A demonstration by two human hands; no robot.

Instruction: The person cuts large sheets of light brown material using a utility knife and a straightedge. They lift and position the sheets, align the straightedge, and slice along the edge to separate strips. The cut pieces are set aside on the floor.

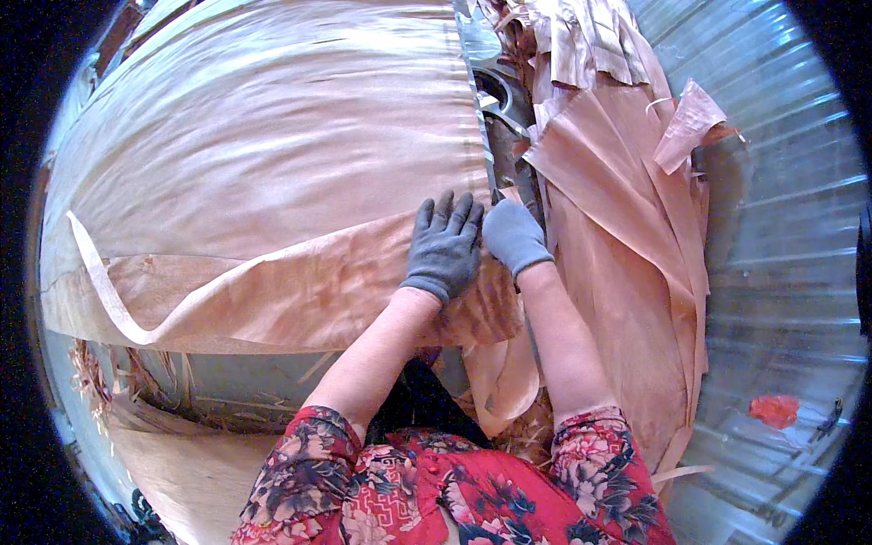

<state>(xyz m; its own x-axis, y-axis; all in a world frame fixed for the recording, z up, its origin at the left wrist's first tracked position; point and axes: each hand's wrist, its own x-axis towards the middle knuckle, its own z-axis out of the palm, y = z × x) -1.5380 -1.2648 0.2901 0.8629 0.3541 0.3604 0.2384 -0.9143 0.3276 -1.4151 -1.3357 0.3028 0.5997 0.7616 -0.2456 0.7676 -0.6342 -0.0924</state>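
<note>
A large stack of thin tan wood veneer sheets (272, 136) spreads before me and to the left. Its top sheet (300, 272) has a rippled near part and a pale curled edge at the far left. My left hand (445, 245), in a grey glove, lies flat on this sheet near the stack's right edge, fingers spread. Just right of it, my right hand (515, 234), also gloved, is closed at the edge. A dark pointed tip, like a knife blade (497, 195), sticks out of its fist; the handle is hidden. Below, a veneer strip (500, 381) hangs down in a curl.
Long veneer offcuts (618, 245) lie piled to the right, with crumpled pieces (599, 41) at their far end. Beyond stands a ribbed translucent sheet (781, 254), with a red scrap (774, 411) near it. Another veneer stack (200, 472) sits low at the left, beside shredded strips (91, 381).
</note>
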